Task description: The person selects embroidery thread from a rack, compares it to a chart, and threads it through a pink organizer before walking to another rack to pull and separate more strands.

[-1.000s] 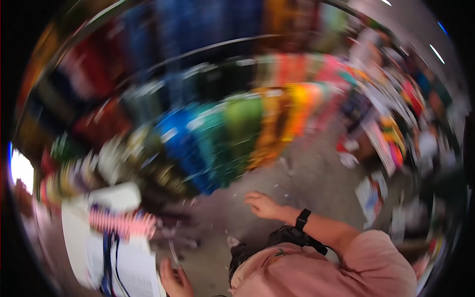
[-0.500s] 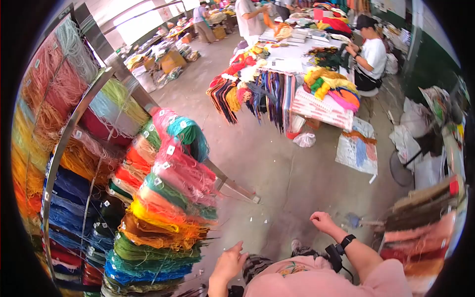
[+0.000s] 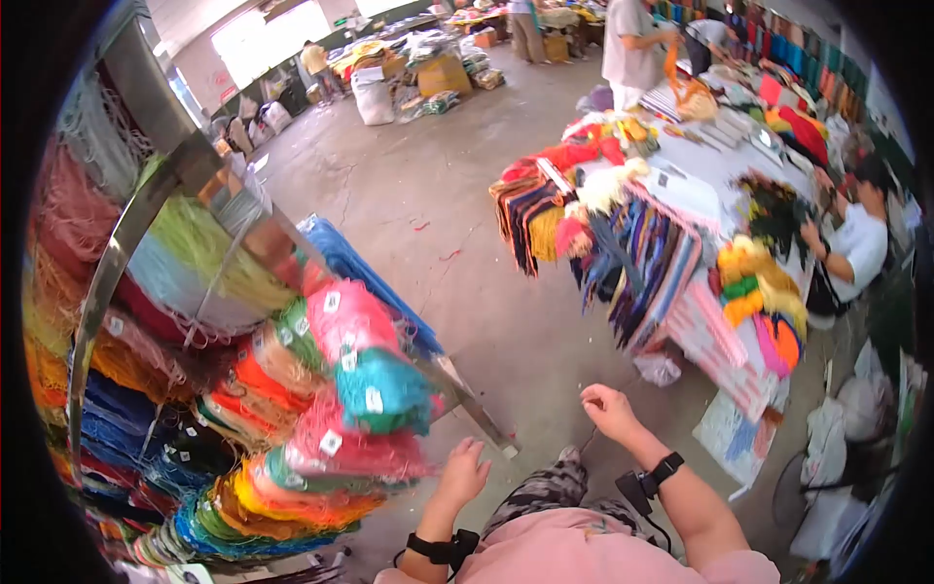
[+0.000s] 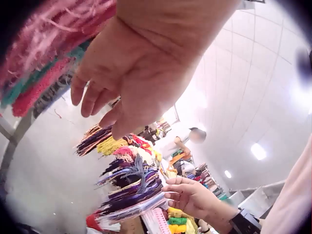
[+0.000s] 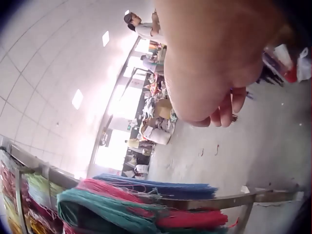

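Note:
My left hand [image 3: 464, 472] is empty beside the end of a metal rack hung with yarn hanks. Its fingers hang loosely bent in the left wrist view. Nearest to it are a teal hank [image 3: 384, 394] and a deep pink hank [image 3: 331, 443], both with small white tags. A lighter pink hank [image 3: 345, 316] and a long blue hank [image 3: 375, 287] hang farther along. My right hand [image 3: 610, 411] hovers in front of my body over the floor, fingers loosely curled around nothing. The right wrist view shows that hand [image 5: 209, 68] from the wrist side.
Ahead on the right, a table [image 3: 681, 156] carries piles of coloured yarn and striped bundles over its edge. A seated person [image 3: 861, 238] works there; others stand behind. A plastic bag [image 3: 735, 438] lies on the floor. The rack's metal foot [image 3: 506, 443] juts out near my legs.
My view has swung left from the half-second-ago frame, so the table sits farther right. The rack end is now closer, beside my left hand. Both hands stay empty.

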The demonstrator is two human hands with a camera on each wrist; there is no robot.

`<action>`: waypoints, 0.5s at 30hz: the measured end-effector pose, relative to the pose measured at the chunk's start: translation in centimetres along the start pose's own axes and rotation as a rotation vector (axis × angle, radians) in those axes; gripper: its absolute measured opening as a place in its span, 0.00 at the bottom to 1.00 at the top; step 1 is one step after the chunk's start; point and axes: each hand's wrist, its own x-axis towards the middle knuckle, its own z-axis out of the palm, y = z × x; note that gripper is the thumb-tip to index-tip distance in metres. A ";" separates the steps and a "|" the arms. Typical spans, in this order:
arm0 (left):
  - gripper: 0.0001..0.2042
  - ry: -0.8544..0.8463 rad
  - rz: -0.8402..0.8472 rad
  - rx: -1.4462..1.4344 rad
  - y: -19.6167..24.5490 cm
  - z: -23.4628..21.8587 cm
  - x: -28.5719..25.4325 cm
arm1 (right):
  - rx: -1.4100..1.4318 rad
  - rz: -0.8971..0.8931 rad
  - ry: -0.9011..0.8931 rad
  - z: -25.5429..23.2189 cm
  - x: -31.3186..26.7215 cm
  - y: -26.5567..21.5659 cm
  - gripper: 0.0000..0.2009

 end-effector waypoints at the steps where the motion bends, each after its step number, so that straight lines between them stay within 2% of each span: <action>1: 0.17 0.047 -0.006 -0.040 0.5 -0.2 2.8 | 0.011 -0.020 -0.036 -0.9 2.7 -0.7 0.07; 3: 0.18 0.149 -0.034 -0.100 0.9 -1.0 7.0 | 0.027 -0.026 -0.084 -1.0 8.1 -1.9 0.07; 6: 0.20 0.302 -0.121 -0.129 -0.1 -2.6 11.0 | 0.013 -0.120 -0.173 2.9 16.6 -3.5 0.07; 9: 0.22 0.523 -0.240 -0.094 -4.0 -1.5 12.9 | 0.108 -0.296 -0.441 8.8 23.8 -5.7 0.07; 12: 0.21 0.630 -0.544 -0.018 -5.8 -1.2 14.0 | 0.169 -0.377 -0.698 13.0 29.9 -7.0 0.07; 15: 0.20 0.752 -0.742 -0.070 -6.4 0.1 14.9 | 0.131 -0.375 -0.878 15.3 37.2 -5.9 0.08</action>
